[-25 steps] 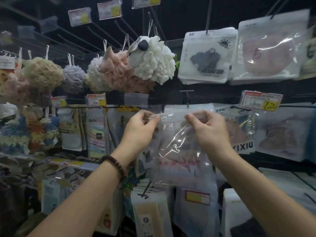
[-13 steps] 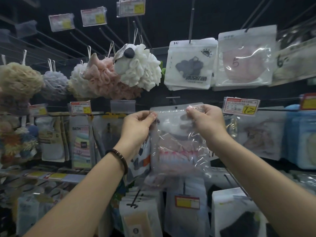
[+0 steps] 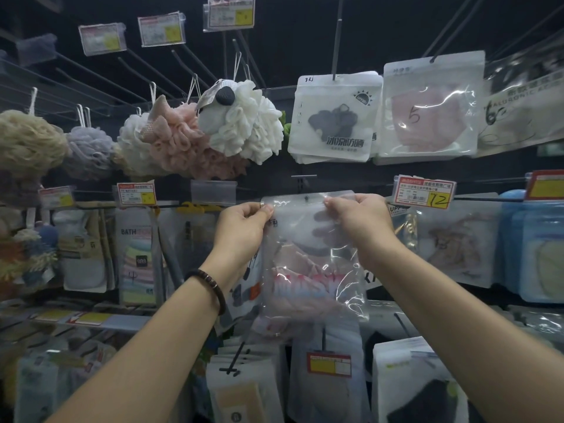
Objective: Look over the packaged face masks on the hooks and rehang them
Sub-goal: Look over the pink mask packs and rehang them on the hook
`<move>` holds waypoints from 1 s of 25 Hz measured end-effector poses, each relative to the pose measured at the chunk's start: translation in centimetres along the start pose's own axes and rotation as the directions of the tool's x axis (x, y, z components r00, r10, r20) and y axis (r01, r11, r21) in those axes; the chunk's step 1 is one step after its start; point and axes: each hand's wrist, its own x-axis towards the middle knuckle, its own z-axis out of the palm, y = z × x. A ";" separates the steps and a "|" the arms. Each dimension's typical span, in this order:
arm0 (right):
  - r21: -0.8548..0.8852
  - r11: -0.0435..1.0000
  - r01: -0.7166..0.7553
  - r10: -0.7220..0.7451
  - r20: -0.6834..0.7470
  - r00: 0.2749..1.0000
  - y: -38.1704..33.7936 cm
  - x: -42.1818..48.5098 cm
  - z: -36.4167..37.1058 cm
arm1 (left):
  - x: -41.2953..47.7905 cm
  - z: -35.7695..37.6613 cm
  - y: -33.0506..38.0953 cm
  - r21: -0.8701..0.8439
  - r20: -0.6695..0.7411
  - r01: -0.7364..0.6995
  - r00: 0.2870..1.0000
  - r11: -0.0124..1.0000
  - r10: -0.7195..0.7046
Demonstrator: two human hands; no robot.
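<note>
Your left hand [image 3: 244, 230] and right hand [image 3: 363, 221] each pinch a top corner of the clear mask packet [image 3: 311, 288], stretching it level so its hang hole [image 3: 306, 197] sits just below the hook [image 3: 300, 177].

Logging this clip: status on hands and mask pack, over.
Left hand, right hand pinch mask pack by top corners. Hang hole at top edge; hooked or not, cannot tell. Price tag beside right hand, not touching.
</note>
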 end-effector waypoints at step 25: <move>-0.695 0.681 0.231 -0.381 -0.067 0.922 2.1 0.1 -1.2 | 0.5 1.1 -1.6 0.190 -0.176 -0.057 0.980 0.980 0.091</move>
